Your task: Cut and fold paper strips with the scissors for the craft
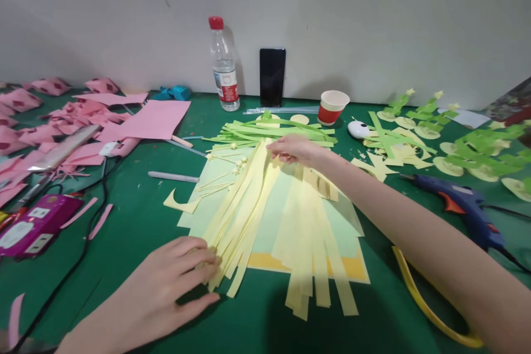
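A bundle of pale yellow paper strips (244,204) lies fanned out over light green paper sheets (267,232) in the middle of the table. My right hand (296,149) reaches across from the right, its bent fingers closed at the upper ends of this bundle. At the lower left ends of the strips is my left hand (178,279), fingertips touching them and thumb held apart. A second fan of yellow strips (319,265) hangs over the front of the sheets, below my right forearm. Tiny folded paper stars (240,165) and thin strips lie left of the bundle.
Green strips (274,133) lie behind the sheets. A bottle (225,66), phone (272,77) and paper cup (333,106) stand near the wall. Right are a glue gun (464,204) and green paper plants (489,149); left are pink paper (157,119) and a magenta power strip (39,224).
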Available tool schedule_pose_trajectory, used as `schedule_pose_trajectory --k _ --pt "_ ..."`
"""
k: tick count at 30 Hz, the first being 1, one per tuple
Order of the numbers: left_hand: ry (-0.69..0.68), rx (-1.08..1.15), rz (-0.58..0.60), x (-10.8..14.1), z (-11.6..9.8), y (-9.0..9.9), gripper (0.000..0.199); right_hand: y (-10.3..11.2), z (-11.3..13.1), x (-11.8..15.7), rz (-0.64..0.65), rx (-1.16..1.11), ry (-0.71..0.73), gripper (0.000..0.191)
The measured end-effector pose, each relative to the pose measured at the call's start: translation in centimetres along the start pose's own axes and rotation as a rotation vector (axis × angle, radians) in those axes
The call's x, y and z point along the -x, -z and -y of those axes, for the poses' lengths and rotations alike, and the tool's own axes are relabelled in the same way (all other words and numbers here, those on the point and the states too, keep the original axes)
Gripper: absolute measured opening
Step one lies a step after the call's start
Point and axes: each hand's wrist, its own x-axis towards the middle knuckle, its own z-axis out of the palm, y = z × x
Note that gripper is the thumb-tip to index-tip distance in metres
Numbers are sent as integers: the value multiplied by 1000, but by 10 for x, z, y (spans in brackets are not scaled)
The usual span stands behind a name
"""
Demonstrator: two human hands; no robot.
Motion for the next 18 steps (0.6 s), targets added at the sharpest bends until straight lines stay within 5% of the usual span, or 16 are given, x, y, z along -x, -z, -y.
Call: schedule_pose_trajectory --k 5,11,18 --pt "30 -39 41 -10 13 -3 24 -15 -5 32 -116 281 255 28" --pt "-121 -174 317 -36 37 -13 39 -43 -23 85 138 547 730 27" --pt "-99 -147 314 -32 46 -22 34 -42 -38 103 74 704 763 30"
